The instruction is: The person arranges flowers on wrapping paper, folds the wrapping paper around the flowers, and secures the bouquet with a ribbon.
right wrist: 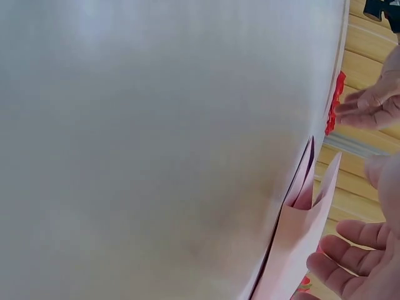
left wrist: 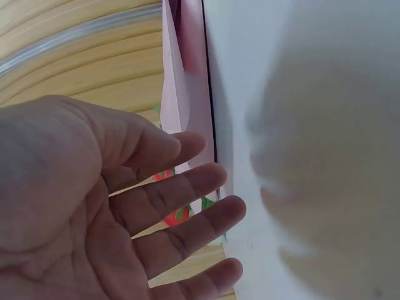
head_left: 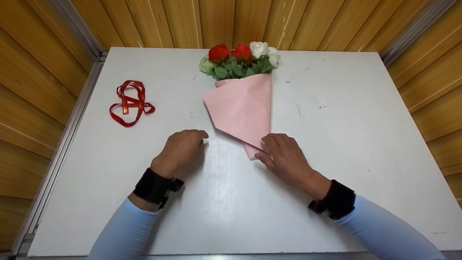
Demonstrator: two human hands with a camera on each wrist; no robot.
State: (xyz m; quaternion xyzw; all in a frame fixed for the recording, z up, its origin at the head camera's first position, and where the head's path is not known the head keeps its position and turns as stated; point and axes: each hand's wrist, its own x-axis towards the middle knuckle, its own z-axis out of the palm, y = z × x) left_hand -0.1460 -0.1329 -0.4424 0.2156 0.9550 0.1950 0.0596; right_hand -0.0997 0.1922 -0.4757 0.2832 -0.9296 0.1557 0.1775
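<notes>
A bouquet of red and white artificial-looking roses [head_left: 242, 54] with green leaves lies on the table, its stems hidden inside pink wrapping paper [head_left: 242, 104]. The paper's left flap is folded across the front and narrows toward the lower end. My right hand [head_left: 287, 157] is at the lower right of the wrap, fingertips against the paper's edge and thumb near the bottom tip. In the right wrist view its fingers [right wrist: 350, 250] look loosely bent, with nothing between them and the thumb. My left hand [head_left: 184, 150] hovers left of the wrap, apart from it, holding nothing.
A loose red ribbon [head_left: 128, 103] lies in loops at the left of the white table [head_left: 343, 137]. Wood-patterned panels [head_left: 216, 21] stand behind and at both sides, with a metal rail [head_left: 68, 119] along the left edge.
</notes>
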